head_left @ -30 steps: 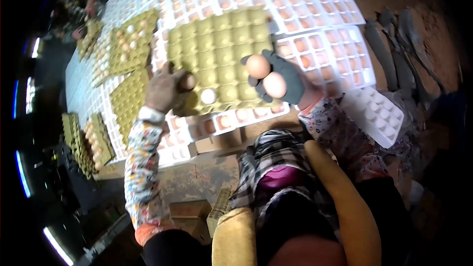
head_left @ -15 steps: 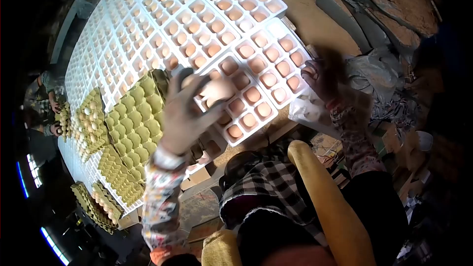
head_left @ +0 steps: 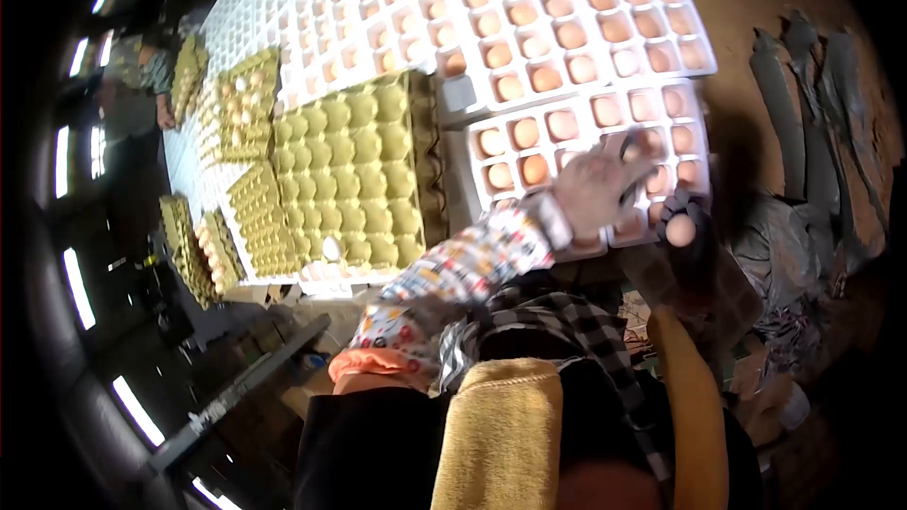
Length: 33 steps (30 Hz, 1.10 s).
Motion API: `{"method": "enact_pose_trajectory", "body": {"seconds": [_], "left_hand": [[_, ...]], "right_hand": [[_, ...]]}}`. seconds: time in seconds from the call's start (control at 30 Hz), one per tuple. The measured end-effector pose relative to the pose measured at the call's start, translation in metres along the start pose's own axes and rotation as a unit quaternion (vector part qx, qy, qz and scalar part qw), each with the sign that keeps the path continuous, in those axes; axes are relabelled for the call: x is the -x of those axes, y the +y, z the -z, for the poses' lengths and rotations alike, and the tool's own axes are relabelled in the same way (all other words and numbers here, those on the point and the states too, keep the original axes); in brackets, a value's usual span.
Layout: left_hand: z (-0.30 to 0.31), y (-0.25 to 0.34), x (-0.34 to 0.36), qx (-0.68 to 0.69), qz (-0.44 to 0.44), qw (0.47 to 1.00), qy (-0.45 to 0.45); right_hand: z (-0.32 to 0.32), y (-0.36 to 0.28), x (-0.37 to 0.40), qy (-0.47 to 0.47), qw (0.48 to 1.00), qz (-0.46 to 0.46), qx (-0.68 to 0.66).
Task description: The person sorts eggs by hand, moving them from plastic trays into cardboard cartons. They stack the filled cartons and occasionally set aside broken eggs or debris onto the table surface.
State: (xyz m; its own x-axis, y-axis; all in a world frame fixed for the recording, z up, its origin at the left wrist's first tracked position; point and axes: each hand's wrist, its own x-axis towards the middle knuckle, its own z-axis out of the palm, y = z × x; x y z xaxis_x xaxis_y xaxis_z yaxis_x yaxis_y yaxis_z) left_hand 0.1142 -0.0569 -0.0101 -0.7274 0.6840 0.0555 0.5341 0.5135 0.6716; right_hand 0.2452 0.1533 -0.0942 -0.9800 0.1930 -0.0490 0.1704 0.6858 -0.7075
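Observation:
My left hand [head_left: 597,187] reaches over a white plastic egg tray [head_left: 588,113], palm down and slightly blurred. Its fingers are bent and apart, with the fingertips right by the brown eggs [head_left: 647,143] in the tray's right part. At the tray's lower right corner, my right hand [head_left: 701,250] is closed round a light brown egg [head_left: 680,229]. Rows of brown eggs, among them one egg [head_left: 535,169] left of my left hand, sit in the tray's square cells. My left hand and forearm hide some of the near cells.
Many more white trays [head_left: 453,99] of eggs cover the table. Empty yellow-green pulp egg trays [head_left: 350,170] are stacked at left, a white egg [head_left: 332,247] on them. Farther left stands a filled pulp tray [head_left: 236,123] near another person [head_left: 156,76]. Grey plastic sheeting [head_left: 803,255] lies at right.
The view has turned, so the trays appear shifted. My left hand has moved right across the near tray, close to my right hand. An egg now shows in my right hand.

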Motion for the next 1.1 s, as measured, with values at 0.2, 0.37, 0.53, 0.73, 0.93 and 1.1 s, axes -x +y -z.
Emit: {"method": "enact_pose_trajectory", "body": {"seconds": [0.2,0.37,0.53,0.73,0.93,1.1], "left_hand": [[0.023,-0.002,0.203,0.191,0.214,0.958,0.024],[0.057,0.027,0.262,0.317,0.374,0.861,0.137],[0.114,0.034,0.335,0.508,0.458,0.686,0.249],[0.199,-0.099,0.408,0.46,0.336,0.596,0.565],[0.255,-0.228,0.417,0.531,0.368,0.661,0.382],[0.258,-0.263,0.395,0.616,0.305,0.651,0.322]], "right_hand": [[-0.048,-0.136,-0.081,-0.131,0.919,0.073,-0.366],[-0.155,-0.207,-0.167,-0.081,0.95,0.3,0.017],[-0.203,-0.208,-0.179,-0.112,0.89,0.362,0.255],[-0.183,-0.238,-0.093,0.001,0.977,0.086,-0.198],[-0.186,-0.316,-0.032,-0.2,0.953,0.154,-0.166],[-0.206,-0.391,-0.026,-0.237,0.815,-0.121,-0.515]]}}
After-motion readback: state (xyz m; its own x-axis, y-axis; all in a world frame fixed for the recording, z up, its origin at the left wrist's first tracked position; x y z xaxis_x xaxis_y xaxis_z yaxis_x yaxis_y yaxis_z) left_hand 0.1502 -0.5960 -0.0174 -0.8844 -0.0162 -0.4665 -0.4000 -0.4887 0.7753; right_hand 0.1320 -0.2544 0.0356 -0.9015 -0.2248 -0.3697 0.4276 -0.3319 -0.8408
